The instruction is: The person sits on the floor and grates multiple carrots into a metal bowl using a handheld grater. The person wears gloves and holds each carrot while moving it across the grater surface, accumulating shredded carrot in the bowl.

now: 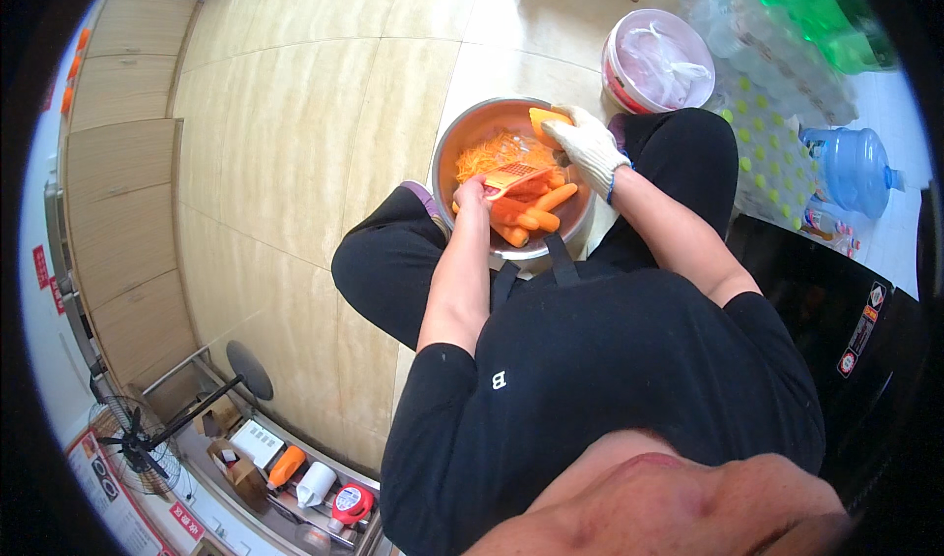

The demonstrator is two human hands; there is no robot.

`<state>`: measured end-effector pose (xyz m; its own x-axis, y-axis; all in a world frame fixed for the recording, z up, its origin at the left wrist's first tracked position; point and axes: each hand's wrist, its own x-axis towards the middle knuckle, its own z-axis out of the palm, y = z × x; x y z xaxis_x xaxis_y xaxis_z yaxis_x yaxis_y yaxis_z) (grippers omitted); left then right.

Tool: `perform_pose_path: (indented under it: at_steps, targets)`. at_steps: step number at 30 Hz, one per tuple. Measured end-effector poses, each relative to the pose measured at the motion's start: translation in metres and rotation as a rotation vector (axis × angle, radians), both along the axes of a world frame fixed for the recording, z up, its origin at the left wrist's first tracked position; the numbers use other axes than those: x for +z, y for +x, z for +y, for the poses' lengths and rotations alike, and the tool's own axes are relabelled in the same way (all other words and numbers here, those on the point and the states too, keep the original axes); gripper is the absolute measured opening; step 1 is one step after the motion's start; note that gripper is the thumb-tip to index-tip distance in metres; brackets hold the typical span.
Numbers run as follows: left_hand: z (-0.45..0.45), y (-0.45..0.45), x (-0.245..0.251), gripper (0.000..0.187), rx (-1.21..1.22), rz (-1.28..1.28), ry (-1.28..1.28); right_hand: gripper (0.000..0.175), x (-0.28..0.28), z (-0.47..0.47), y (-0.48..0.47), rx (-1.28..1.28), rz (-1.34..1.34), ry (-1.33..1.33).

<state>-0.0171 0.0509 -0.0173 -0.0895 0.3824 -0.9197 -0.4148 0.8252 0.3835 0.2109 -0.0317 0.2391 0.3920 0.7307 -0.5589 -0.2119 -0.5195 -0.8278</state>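
Note:
My left hand (472,191), bare, grips the handle end of an orange plastic grater (518,178), which lies tilted over a round steel basin (440,154). In my right hand (590,144), covered by a whitish knit glove, is a thick carrot piece (547,122), held above the basin's far right rim and apart from the grater. Shredded carrot (488,156) is heaped in the far left part of the basin. Several whole peeled carrots (554,197) lie in its near part, partly under the grater. The basin stands between my bent knees.
A white bucket (611,69) with a plastic bag stands beyond my right knee. Packed bottles (767,143) and a large blue water bottle (848,169) are at the right. Wooden cabinets (129,209) line the left; a standing fan (140,442) and a shelf with detergent bottles (352,503) are lower left.

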Motion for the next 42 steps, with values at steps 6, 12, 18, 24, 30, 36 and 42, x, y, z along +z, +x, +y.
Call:
perform_pose_path:
  at_steps: [6,12,18,24,30,36,42]
  targets:
    - [0.016,0.001,0.021,0.014,-0.095,-0.137,0.353,0.042,-0.008,-0.003,0.004,0.075,-0.124,-0.042]
    - [0.016,0.008,-0.011,0.015,-0.01,0.08,0.301,0.057,0.013,-0.01,0.0,0.095,-0.001,0.004]
    - [0.0,0.029,-0.008,0.028,-0.163,0.265,0.143,0.054,0.031,-0.015,0.0,0.087,-0.02,-0.015]
    - [-0.011,0.039,0.05,0.026,-0.236,0.278,0.135,0.06,0.022,-0.015,-0.001,0.093,-0.059,0.019]
    - [-0.011,0.045,0.051,0.014,-0.298,0.246,0.147,0.061,0.006,-0.016,-0.003,0.091,-0.072,0.033]
    - [-0.013,0.048,0.051,0.014,-0.306,0.204,0.181,0.062,0.007,-0.017,-0.001,0.117,-0.084,0.051]
    - [-0.016,0.047,0.059,0.012,-0.353,0.3,0.167,0.061,0.017,-0.016,0.001,0.183,-0.101,-0.067]
